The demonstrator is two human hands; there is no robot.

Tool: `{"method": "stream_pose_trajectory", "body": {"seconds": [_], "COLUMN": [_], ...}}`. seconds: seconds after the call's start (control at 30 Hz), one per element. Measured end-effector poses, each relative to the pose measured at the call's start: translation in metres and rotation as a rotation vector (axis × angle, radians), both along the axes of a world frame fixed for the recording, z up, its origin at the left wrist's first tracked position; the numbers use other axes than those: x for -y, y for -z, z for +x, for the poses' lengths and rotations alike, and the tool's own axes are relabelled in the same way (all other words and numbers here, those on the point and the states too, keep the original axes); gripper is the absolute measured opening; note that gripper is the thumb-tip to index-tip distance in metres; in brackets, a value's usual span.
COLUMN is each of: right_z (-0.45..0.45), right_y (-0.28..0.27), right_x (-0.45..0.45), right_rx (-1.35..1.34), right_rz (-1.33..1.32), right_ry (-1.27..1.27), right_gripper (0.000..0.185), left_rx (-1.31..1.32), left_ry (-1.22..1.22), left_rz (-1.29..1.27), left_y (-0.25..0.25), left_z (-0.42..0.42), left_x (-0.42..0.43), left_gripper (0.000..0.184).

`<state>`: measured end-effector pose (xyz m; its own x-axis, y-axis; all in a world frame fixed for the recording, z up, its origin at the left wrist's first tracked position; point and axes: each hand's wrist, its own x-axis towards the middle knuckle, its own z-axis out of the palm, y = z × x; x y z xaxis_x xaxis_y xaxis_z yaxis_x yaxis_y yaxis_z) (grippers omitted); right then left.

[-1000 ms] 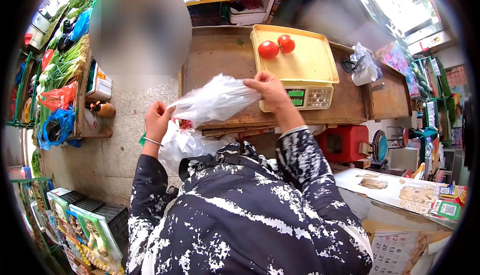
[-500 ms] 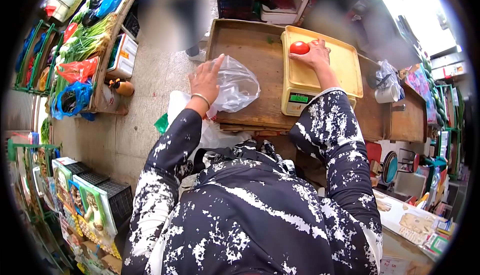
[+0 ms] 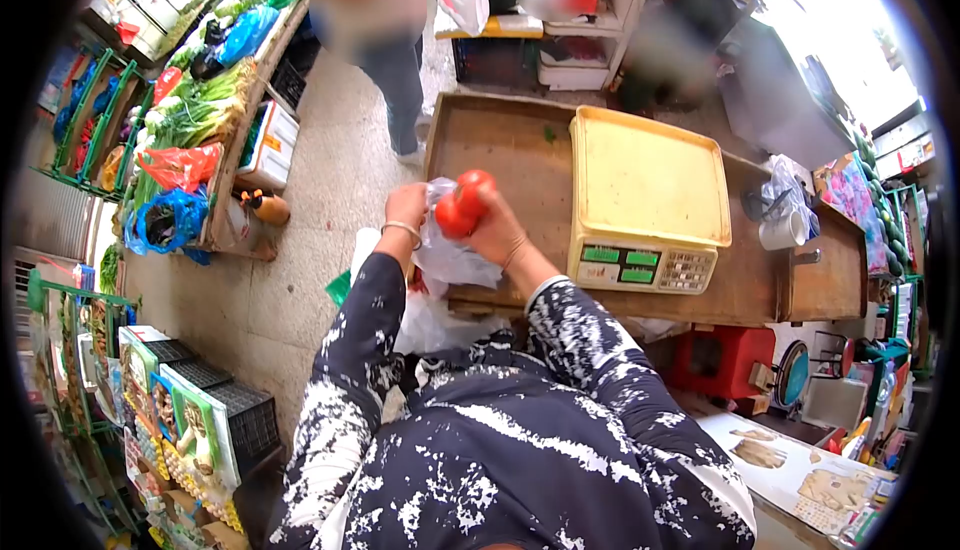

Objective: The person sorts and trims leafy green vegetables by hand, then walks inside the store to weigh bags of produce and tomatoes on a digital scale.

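Observation:
Two red tomatoes (image 3: 462,206) are in my right hand (image 3: 497,234), off the scale and over the left part of the wooden table. Close beside them, my left hand (image 3: 405,208) is closed on the edge of a clear plastic bag (image 3: 455,256). The bag hangs below the tomatoes, partly hidden by my hands. To the right stands the yellow scale (image 3: 650,175), its tray bare and its green display lit.
A wooden table (image 3: 510,140) spans the middle. A white mug (image 3: 783,231) stands at its right. Vegetables (image 3: 205,105) fill a stall at the left. A person (image 3: 390,80) stands beyond the table's left corner. A red stool (image 3: 718,360) is below the table.
My right hand has taken the tomatoes off the scale tray and brought them left to the bag. My left hand, spread half a second ago, has closed on the bag. The view has shifted.

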<state>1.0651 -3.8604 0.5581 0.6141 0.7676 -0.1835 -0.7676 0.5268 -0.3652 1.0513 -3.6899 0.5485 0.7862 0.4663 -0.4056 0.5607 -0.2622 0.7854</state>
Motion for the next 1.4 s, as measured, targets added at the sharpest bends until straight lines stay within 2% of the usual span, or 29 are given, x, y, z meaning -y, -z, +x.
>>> {"method": "stream_pose_trajectory", "body": {"seconds": [0.03,0.07,0.1,0.17,0.2,0.23,0.3,0.37,0.43,0.5,0.57,0.63,0.7,0.77,0.83,0.87,0.9,0.97,1.03,1.07,1.13,1.2,1.23,1.27,1.3,1.37,1.4], "right_z": [0.001,0.004,0.008,0.037,0.049,0.057,0.068,0.102,0.132,0.154,0.15,0.14,0.086,0.014,-0.051,-0.084,-0.11,-0.169,-0.183,-0.184,-0.183,-0.178,-0.181,-0.186,-0.187,-0.2,-0.211], "right_y": [0.016,0.018,0.02,0.069,0.052,0.035,-0.022,0.008,0.048,0.051,0.026,0.01,-0.023,-0.054,-0.045,-0.025,-0.008,0.009,0.035,0.018,0.031,0.041,0.023,0.025,0.033,0.047,0.051], "right_x": [-0.013,-0.022,-0.029,-0.054,-0.05,-0.052,-0.033,-0.033,-0.023,-0.016,-0.017,-0.011,-0.013,-0.016,-0.019,-0.021,-0.021,-0.016,-0.029,-0.044,-0.076,-0.114,-0.136,-0.158,-0.179,-0.225,-0.239], "right_rx": [-0.024,0.143,0.309,0.812,0.875,0.99,1.147,1.297,1.443,1.402,1.352,1.293,1.386,1.432,1.625,1.661,1.684,1.566,1.384,1.304,1.512,1.575,1.671,1.536,1.514,1.34,1.349], "right_rz": [-0.163,-0.406,-0.652,-1.138,-1.215,-1.534,-1.687,-1.8,-1.644,-1.663,-1.757,-1.218,-1.106,-0.936,-0.936,-0.885,-0.732,-0.691,-0.538,-0.771,-0.683,-0.794,-0.86,-0.923,-0.943,-0.961,-0.952], "right_ry": [-0.031,-0.036,-0.04,0.047,-0.029,-0.117,-0.262,-0.272,0.305,0.19,0.32,0.476,0.873,0.915,0.63,0.504,0.21,-0.241,-0.643,-0.816,-0.705,-0.737,-0.697,-0.697,-0.673,-0.664,-0.69], "right_gripper": [0.052,0.052,0.051,0.046,0.048,0.053,0.032,0.03,0.027,0.032,0.034,0.03,0.025,0.023,0.022,0.023,0.019,0.017,0.018,0.02,0.019,0.02,0.019,0.019,0.02,0.021,0.021], "left_rx": [0.11,0.218,0.228,0.281,0.287,0.33,0.373,0.288,0.218,0.159,0.14,0.075,0.017,-0.015,-0.008,-0.018,-0.002,0.001,0.047,0.079,0.116,0.162,0.16,0.212,0.258,0.293,0.296], "left_ry": [-0.159,-0.315,-0.311,-0.295,-0.303,-0.313,-0.323,-0.366,-0.355,-0.353,-0.358,-0.497,-0.617,-0.7,-0.754,-0.767,-0.784,-0.815,-0.845,-0.807,-0.754,-0.826,-0.835,-0.849,-0.859,-0.981,-1.007], "left_rz": [-0.237,-0.478,-0.471,-0.789,-0.788,-0.868,-0.94,-0.896,-0.82,-0.762,-0.845,-0.846,-0.807,-0.802,-0.806,-0.809,-0.814,-0.84,-0.861,-0.906,-0.975,-0.947,-0.918,-0.891,-0.864,-0.743,-0.747], "left_y": [-0.013,-0.027,-0.046,-0.077,-0.077,-0.078,-0.068,-0.039,-0.039,-0.029,-0.009,-0.007,0.006,0.001,0.012,0.018,0.022,0.03,0.038,0.043,0.053,0.048,0.044,0.044,0.043,0.041,0.041], "left_z": [-0.004,-0.009,-0.014,-0.026,-0.031,-0.034,-0.042,-0.053,-0.071,-0.096,-0.128,-0.158,-0.191,-0.221,-0.249,-0.259,-0.267,-0.283,-0.298,-0.306,-0.327,-0.347,-0.362,-0.38,-0.396,-0.434,-0.449], "left_x": [0.002,0.005,0.013,0.036,0.04,0.043,0.038,0.036,0.041,0.043,0.04,0.045,0.048,0.048,0.041,0.038,0.034,0.024,0.01,-0.001,-0.027,-0.06,-0.078,-0.099,-0.119,-0.161,-0.169], "left_gripper": [0.019,0.019,0.019,0.02,0.02,0.019,0.017,0.018,0.014,0.012,0.01,0.01,0.011,0.011,0.012,0.014,0.014,0.013,0.012,0.012,0.012,0.012,0.011,0.011,0.012,0.014,0.014]}}
